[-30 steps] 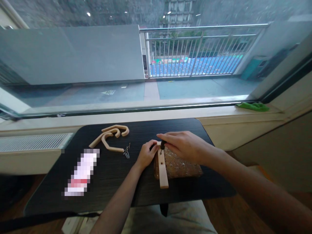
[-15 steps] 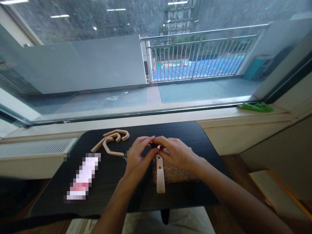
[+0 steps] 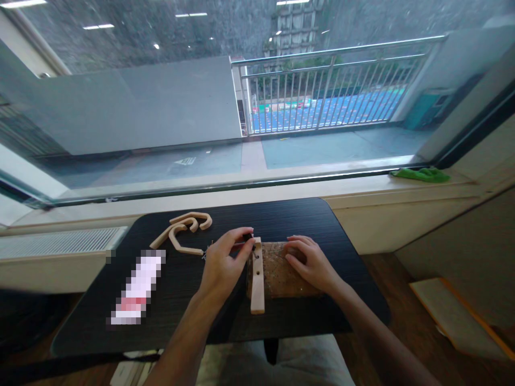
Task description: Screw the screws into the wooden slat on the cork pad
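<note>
My left hand (image 3: 226, 261) pinches a small black-handled tool (image 3: 248, 237) between thumb and fingers. Its thin shaft points down at a hole in a pale wooden strip (image 3: 258, 292), though I cannot tell what kind of tool it is. The strip lies along the left side of a brown, pitted board (image 3: 277, 284), and its near end sticks out past the board's edge. My right hand (image 3: 309, 261) rests at the right part of the board, thumb and fingers apart, holding nothing that I can see.
Curved pale wooden hooks (image 3: 177, 244) lie on the black table (image 3: 161, 332) to the left, with small metal pieces (image 3: 206, 252) beside my left hand. A blurred-out white and red item (image 3: 139, 289) lies nearer. On the windowsill is a green cloth (image 3: 420, 175).
My right hand has let go of the black tool and moved right onto the board. The left hand keeps its pinch on the tool. More of the strip now shows.
</note>
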Available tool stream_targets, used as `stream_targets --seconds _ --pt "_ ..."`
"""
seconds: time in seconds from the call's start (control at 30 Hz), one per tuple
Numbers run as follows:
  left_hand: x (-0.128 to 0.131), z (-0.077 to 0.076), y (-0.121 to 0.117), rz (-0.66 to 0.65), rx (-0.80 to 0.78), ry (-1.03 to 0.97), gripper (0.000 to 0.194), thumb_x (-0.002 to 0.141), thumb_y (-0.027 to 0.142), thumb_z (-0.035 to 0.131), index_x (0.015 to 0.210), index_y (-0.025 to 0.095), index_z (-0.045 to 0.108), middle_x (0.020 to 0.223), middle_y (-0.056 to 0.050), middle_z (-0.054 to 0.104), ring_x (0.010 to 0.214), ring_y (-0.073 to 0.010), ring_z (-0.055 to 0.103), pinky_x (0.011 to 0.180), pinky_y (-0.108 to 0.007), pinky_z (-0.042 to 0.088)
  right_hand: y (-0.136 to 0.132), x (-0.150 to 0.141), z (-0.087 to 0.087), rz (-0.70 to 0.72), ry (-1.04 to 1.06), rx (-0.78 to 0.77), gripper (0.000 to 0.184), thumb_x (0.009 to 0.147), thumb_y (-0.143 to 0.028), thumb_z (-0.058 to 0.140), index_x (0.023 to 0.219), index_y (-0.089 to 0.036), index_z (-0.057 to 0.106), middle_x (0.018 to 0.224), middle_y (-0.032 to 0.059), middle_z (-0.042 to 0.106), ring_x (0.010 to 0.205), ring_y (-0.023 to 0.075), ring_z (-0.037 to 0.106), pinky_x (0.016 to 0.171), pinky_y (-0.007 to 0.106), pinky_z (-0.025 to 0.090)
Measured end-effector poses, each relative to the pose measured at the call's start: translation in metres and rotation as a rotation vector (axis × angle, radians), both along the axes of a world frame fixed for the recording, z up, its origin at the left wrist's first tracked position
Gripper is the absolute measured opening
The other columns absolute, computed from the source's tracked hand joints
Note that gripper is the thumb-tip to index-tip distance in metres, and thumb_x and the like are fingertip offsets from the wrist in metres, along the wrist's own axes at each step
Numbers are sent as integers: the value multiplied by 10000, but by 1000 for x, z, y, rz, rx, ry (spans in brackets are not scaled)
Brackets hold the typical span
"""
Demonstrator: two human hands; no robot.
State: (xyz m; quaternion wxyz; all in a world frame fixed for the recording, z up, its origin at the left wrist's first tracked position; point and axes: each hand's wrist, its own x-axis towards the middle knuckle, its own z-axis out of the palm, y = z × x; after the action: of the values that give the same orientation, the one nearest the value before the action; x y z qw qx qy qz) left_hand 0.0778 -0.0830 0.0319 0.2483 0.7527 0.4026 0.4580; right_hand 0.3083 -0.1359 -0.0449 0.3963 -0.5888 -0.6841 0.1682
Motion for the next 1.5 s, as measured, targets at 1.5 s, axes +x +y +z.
stream_targets --seconds 1.5 --pt "33 0 -3 -217 267 58 208 910 153 625 1086 234 702 1038 -31 744 939 -141 704 867 -265 578 39 49 -7 -96 297 -177 268 818 -403 550 871 -181 690 759 46 729 724 196 668 700 333 511"
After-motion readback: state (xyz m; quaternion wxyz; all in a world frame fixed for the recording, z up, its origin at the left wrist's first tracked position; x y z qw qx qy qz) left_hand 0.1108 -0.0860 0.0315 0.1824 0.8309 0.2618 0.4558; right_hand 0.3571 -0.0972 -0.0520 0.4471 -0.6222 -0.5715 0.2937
